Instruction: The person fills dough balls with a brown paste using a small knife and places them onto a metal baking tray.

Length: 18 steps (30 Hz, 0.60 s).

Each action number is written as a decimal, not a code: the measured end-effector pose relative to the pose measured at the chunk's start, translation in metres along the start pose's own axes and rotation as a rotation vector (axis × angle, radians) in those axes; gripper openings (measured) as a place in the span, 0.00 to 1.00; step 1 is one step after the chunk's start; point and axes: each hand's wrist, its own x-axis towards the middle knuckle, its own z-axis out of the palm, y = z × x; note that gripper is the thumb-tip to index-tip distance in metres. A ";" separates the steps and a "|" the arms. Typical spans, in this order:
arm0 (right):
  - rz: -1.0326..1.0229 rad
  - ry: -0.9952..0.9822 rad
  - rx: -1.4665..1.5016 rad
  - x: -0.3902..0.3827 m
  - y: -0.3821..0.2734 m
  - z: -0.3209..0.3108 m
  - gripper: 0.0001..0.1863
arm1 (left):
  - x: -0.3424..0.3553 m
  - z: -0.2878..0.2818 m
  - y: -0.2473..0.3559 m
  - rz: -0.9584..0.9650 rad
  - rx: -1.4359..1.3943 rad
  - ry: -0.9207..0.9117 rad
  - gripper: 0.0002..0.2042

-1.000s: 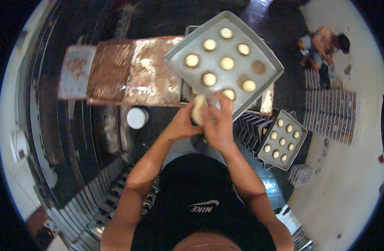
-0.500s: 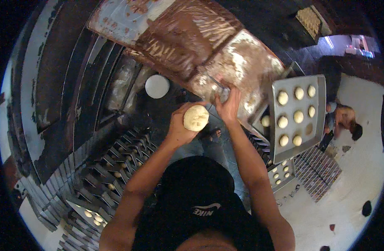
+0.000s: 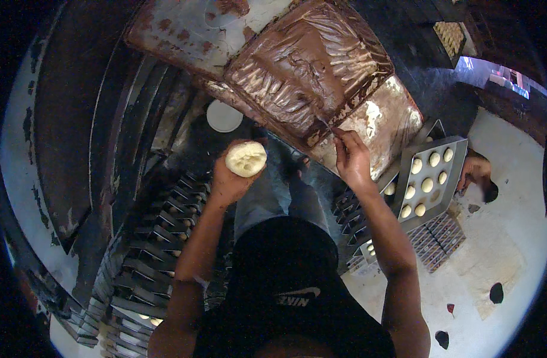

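My left hand (image 3: 230,182) is closed round a pale dough ball (image 3: 246,159) whose upper face is pressed into a hollow. In my right hand (image 3: 353,156) is a thin spatula-like tool (image 3: 325,123), pinched between the fingers. Its tip reaches the near corner of a tray (image 3: 233,73) spread with brown paste (image 3: 303,65), which looks like chocolate filling. The tool's far end is hard to make out against the paste.
Beside the paste tray is a flour-dusted board (image 3: 398,122). A metal tray (image 3: 458,173) of dough balls tilts at the right, with a person (image 3: 479,176) beyond. Racks of trays (image 3: 148,262) stand left, near a round white lid (image 3: 224,116).
My right hand has moved from over the floured board to the paste tray's edge, bringing the tool to the paste. My left hand has shifted left with the dough, whose hollow now shows deeper.
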 end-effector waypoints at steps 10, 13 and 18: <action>-0.296 -0.257 -0.717 0.092 0.013 0.004 0.19 | -0.004 -0.001 0.013 0.059 0.027 0.009 0.30; -0.224 -0.237 -0.624 0.081 0.018 0.022 0.20 | -0.012 -0.001 0.017 0.066 0.015 0.051 0.31; -0.178 -0.281 -0.267 0.071 -0.011 0.066 0.16 | -0.009 -0.004 0.015 0.184 0.041 0.144 0.29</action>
